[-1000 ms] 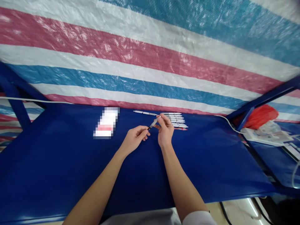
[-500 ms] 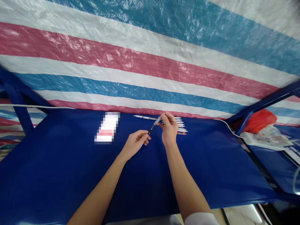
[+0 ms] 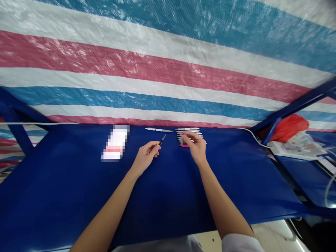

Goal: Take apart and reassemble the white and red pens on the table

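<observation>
My left hand [image 3: 146, 155] is closed around a dark, slim pen [image 3: 162, 139] whose thin tip points up and to the right. My right hand [image 3: 197, 144] pinches a small pale tube-like pen part [image 3: 181, 140] between thumb and fingertips, apart from the pen. Behind and under the right fingers lies a row of several white pens [image 3: 190, 129], partly hidden by the hand. A red pen [image 3: 183, 146] lies at the near end of that row. One more white pen [image 3: 158, 130] lies by itself to the left of the row.
A blurred-out white rectangular item [image 3: 115, 143] lies left on the blue tabletop [image 3: 78, 196]. Striped plastic sheeting [image 3: 157, 80] rises behind it. On the right are a blue metal frame [image 3: 274, 131], a white cable [image 3: 252, 134] and a red plastic bag [image 3: 291, 128].
The pale tube has come off the tip of the dark pen. My right hand moved right with the tube, over the pen row; my left hand shifted slightly left with the pen.
</observation>
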Demonstrator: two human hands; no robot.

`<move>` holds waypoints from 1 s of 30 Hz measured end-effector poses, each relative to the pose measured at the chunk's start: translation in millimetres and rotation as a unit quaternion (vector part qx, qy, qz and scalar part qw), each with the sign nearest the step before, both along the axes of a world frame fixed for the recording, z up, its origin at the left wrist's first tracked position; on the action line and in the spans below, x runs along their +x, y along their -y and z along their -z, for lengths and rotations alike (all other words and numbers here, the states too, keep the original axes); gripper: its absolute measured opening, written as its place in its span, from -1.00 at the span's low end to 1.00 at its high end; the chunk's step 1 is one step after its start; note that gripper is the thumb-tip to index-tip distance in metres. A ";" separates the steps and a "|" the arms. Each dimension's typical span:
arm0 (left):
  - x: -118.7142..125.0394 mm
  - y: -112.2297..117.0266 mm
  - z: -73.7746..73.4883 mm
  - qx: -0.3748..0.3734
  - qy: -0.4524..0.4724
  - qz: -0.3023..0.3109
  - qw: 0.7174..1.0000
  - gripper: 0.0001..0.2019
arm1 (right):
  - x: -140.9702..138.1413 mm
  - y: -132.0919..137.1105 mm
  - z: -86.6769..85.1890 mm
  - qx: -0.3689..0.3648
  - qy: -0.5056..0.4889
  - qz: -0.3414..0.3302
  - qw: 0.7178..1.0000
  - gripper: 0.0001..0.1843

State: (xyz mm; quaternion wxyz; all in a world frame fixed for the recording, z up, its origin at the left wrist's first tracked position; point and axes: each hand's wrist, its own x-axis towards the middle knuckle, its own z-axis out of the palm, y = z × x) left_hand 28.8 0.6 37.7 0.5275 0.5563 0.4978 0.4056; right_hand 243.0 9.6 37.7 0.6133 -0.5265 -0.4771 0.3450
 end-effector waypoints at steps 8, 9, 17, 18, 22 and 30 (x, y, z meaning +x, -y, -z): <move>7.1 -2.0 -6.2 0.013 -0.052 0.010 0.999 -0.69 | 30.0 15.9 11.7 0.063 0.400 -0.104 0.908 -0.77; 8.0 -2.4 -6.3 0.015 -0.055 0.012 0.998 -0.69 | 30.8 16.3 12.6 0.065 0.437 -0.110 0.890 -0.76; 12.7 -3.6 -4.7 0.024 -0.086 0.028 0.996 -0.71 | 29.5 17.0 19.9 0.088 0.564 -0.123 0.812 -0.71; 12.5 -3.8 -3.6 0.026 -0.087 0.031 0.995 -0.70 | 29.4 17.0 20.9 0.090 0.567 -0.122 0.809 -0.71; 10.7 -4.0 0.6 0.030 -0.089 0.041 0.995 -0.67 | 29.1 17.0 21.8 0.092 0.578 -0.117 0.802 -0.71; 7.6 -1.0 -3.2 0.034 -0.087 0.038 0.995 -0.68 | 26.5 17.9 17.2 0.091 0.595 -0.115 0.790 -0.71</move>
